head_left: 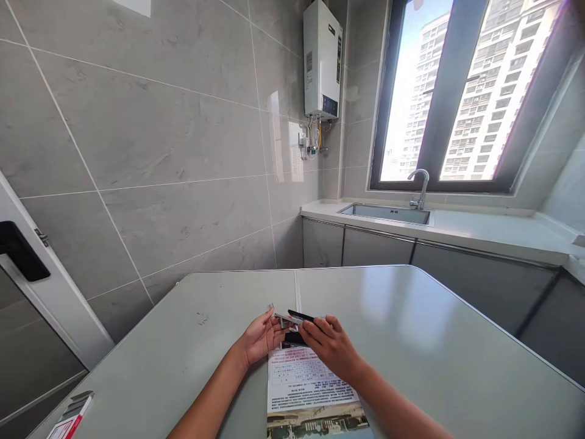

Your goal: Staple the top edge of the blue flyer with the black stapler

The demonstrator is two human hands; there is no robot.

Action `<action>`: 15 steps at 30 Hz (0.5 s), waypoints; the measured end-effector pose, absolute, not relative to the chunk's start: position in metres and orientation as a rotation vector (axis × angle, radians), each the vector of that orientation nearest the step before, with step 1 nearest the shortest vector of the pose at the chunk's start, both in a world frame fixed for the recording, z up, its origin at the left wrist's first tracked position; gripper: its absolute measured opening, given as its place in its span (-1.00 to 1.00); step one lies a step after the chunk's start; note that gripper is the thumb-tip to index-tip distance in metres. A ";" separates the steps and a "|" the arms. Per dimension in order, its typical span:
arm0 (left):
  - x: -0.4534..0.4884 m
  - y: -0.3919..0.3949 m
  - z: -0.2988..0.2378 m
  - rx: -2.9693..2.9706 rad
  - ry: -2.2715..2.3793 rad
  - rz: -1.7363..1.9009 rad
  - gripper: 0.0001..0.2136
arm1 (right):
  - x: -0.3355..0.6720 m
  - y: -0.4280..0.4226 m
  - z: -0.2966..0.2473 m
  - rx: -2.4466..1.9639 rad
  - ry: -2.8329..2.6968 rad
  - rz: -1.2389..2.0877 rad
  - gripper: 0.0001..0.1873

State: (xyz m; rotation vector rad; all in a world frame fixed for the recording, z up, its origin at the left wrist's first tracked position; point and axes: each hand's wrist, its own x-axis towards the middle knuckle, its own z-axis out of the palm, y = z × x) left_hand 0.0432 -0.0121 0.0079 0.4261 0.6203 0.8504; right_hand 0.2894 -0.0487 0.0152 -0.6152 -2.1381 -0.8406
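Both my hands meet over the top end of a printed paper sheet (304, 384) lying on a pale grey table (411, 341). My left hand (261, 336) pinches a thin silver metal part (280, 317) that sticks out to the left. My right hand (329, 344) is curled around a small black object (301, 317), which looks like a stapler opened up. The two parts meet between my fingertips. The sheet carries blocks of small print, with a photo band at its near end.
A small red and white box (68, 421) lies at the table's near left corner. Beyond the table stand grey cabinets, a white counter with a steel sink (388, 213) and tap. A water heater (322, 58) hangs on the tiled wall beside a window.
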 end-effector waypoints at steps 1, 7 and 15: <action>0.043 -0.012 0.007 0.424 0.628 0.856 -0.62 | 0.290 -0.049 0.016 -0.601 -2.139 -0.855 -0.74; 0.040 -0.006 0.003 0.419 0.649 0.953 -0.79 | 0.292 -0.043 0.009 -0.696 -2.124 -0.612 -0.57; 0.035 0.001 0.002 0.571 0.858 1.284 -0.80 | 0.292 -0.041 0.009 -0.983 -2.048 0.463 -0.73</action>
